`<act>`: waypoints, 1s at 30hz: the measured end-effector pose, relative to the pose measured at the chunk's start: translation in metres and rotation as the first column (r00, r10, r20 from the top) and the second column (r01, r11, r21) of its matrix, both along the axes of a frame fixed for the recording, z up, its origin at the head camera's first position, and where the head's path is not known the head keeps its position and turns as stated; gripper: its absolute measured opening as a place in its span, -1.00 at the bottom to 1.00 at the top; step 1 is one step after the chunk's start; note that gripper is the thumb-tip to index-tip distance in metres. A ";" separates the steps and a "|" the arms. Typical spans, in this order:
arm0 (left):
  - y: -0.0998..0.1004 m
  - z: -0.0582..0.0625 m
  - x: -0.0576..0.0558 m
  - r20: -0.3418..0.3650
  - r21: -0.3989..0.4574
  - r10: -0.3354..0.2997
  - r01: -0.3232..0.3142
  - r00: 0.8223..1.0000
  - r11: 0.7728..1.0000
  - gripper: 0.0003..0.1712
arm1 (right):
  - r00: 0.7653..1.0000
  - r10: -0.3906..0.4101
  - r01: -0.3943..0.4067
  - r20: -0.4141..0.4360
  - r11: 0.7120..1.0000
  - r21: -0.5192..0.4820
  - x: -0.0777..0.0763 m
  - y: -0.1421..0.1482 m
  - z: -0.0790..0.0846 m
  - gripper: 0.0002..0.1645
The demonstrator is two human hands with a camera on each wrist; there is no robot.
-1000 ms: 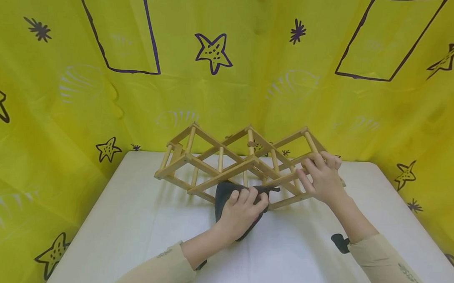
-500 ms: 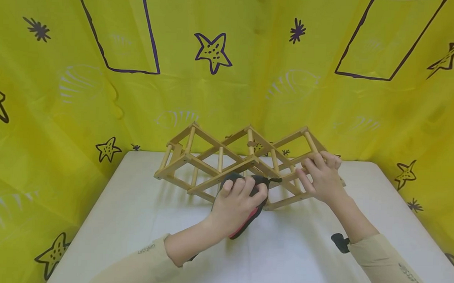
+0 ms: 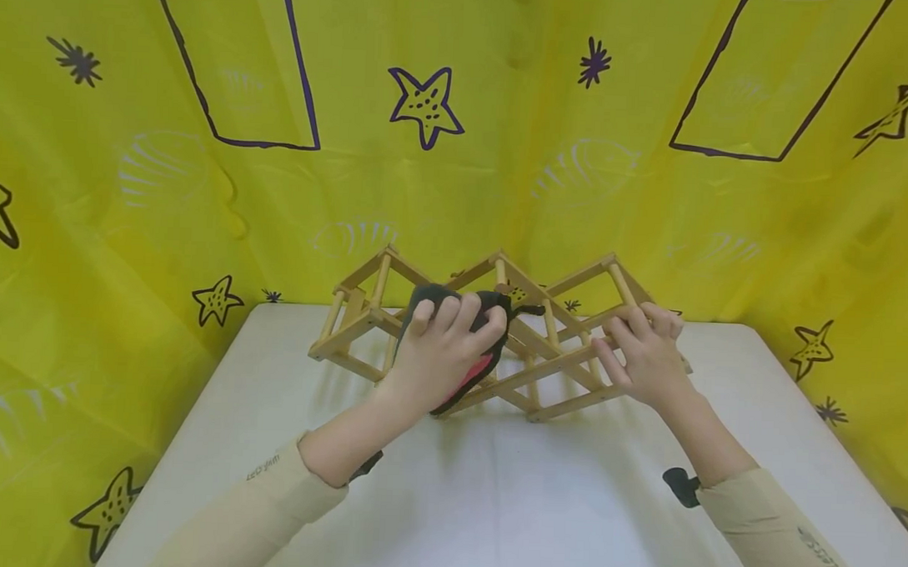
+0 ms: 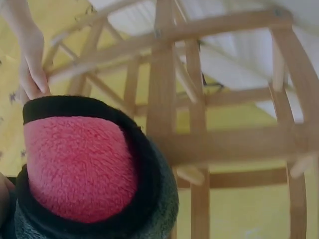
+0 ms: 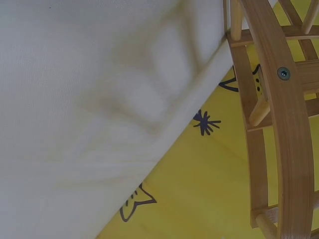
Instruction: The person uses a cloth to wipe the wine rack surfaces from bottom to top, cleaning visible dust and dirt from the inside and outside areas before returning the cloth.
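Note:
My left hand (image 3: 440, 350) grips a dark, fuzzy plush piece (image 3: 425, 294) with a black edge and a short dark strap. Its pink fleece face (image 4: 79, 164) shows large in the left wrist view. The piece is in front of the left-middle part of a folding wooden lattice rack (image 3: 342, 336); whether it touches the slats I cannot tell. At the rack's right end, my right hand (image 3: 642, 357) holds the frame with bent fingers. The left hand hides much of the plush piece.
The rack stands near the far edge of a white table (image 3: 521, 503). Behind it hangs a yellow curtain (image 3: 487, 193) printed with stars and fish. Dark wrist-worn pieces show beside both sleeves.
My left hand has lifted the plush piece up and leftward, from the rack's lower front to before its upper slats. The right hand stays on the rack's right end.

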State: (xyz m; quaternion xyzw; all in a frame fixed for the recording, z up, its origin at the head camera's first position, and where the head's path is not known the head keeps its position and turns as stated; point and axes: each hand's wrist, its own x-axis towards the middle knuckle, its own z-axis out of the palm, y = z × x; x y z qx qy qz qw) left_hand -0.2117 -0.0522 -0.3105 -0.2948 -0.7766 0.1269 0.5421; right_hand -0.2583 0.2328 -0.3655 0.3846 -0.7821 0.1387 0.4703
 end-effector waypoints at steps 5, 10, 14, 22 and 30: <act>-0.006 0.013 -0.015 0.062 -0.064 -0.015 0.019 0.998 0.998 -0.73 | 1.000 0.007 -0.007 -0.004 1.000 -0.001 -0.001 0.000 0.000 -0.48; -0.010 0.026 -0.030 0.151 -0.164 0.005 0.020 0.989 0.986 -0.53 | 1.000 -0.001 0.001 -0.003 1.000 0.002 -0.001 0.000 0.000 -0.48; -0.010 0.033 -0.041 0.207 -0.212 0.010 0.035 0.978 0.977 -0.47 | 1.000 -0.006 0.006 -0.002 1.000 0.005 -0.001 0.000 0.000 -0.48; -0.003 0.039 -0.060 0.268 -0.263 0.000 0.073 0.964 0.962 -0.51 | 1.000 -0.004 0.004 -0.004 1.000 -0.002 -0.001 0.001 0.000 -0.48; 0.005 0.042 -0.072 0.385 -0.363 0.037 0.115 0.922 0.925 -0.60 | 1.000 0.014 -0.014 -0.023 1.000 -0.005 -0.002 0.000 -0.001 -0.49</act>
